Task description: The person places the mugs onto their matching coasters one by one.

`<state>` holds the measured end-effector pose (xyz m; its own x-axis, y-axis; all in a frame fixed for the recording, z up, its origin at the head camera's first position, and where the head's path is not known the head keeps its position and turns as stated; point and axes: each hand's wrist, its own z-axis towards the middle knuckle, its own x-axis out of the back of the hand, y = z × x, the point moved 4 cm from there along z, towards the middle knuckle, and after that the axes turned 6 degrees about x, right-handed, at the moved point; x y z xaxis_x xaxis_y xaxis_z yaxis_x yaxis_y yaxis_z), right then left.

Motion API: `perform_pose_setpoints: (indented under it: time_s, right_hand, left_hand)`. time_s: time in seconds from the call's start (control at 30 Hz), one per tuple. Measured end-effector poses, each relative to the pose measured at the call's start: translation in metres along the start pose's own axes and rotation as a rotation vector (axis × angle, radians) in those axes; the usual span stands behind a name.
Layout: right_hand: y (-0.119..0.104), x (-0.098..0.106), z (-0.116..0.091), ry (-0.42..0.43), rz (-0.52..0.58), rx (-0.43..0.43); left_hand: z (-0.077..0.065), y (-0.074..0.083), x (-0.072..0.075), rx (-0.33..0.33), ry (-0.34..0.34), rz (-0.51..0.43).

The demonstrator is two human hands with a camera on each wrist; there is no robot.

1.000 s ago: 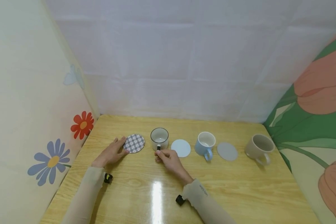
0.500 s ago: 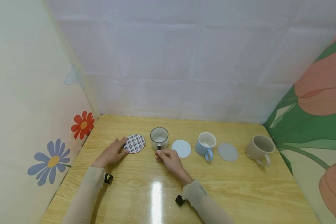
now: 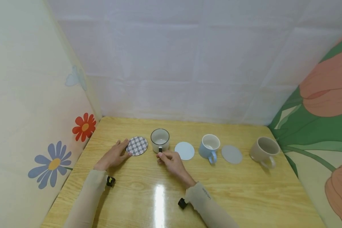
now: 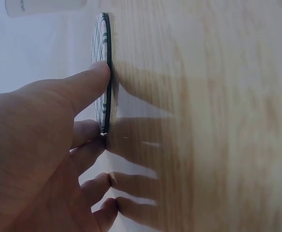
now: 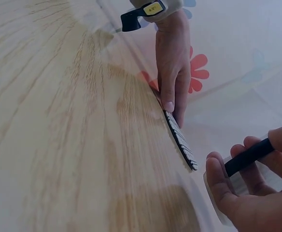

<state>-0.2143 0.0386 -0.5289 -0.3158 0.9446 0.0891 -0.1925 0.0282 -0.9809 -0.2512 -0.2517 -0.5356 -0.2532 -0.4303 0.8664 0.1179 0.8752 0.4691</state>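
My left hand (image 3: 113,155) lies by a round plaid coaster (image 3: 137,146) at the left of the table. Its thumb touches the coaster's edge in the left wrist view, the fingers reach round the far side, and several fingertips rest on the wood. My right hand (image 3: 172,162) pinches the black handle (image 5: 249,157) of a white mug with a dark rim (image 3: 156,146). The mug is upright, just right of the plaid coaster and apart from it. Whether its base touches the table I cannot tell.
Rightward along the table (image 3: 136,196) come a pale blue coaster (image 3: 185,150), a light blue mug (image 3: 205,151), a grey coaster (image 3: 231,154) and a beige mug (image 3: 257,152). A white sheet (image 3: 171,63) hangs behind; flowered panels (image 3: 54,164) flank the sides.
The dark-rimmed mug has shifted slightly left, towards the plaid coaster, with my right hand on its handle. My left hand and the coasters have stayed put.
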Motion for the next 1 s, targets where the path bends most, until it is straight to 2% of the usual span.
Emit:
perform_pose_setpoints:
  time_s: [0.53,0.83,1.0]
  right_hand:
    - [-0.011,-0.004,0.002,-0.020,-0.028,0.017]
    - [-0.013,-0.012,0.007,-0.038,0.027,0.047]
    - [-0.018,-0.016,0.007,-0.026,0.016,0.047]
  left_hand:
    - [-0.001,0.000,-0.001,-0.031,0.026,0.001]
    - [-0.002,-0.003,-0.003,-0.062,0.060,-0.003]
    - [-0.002,-0.001,-0.004,-0.061,0.059,-0.004]
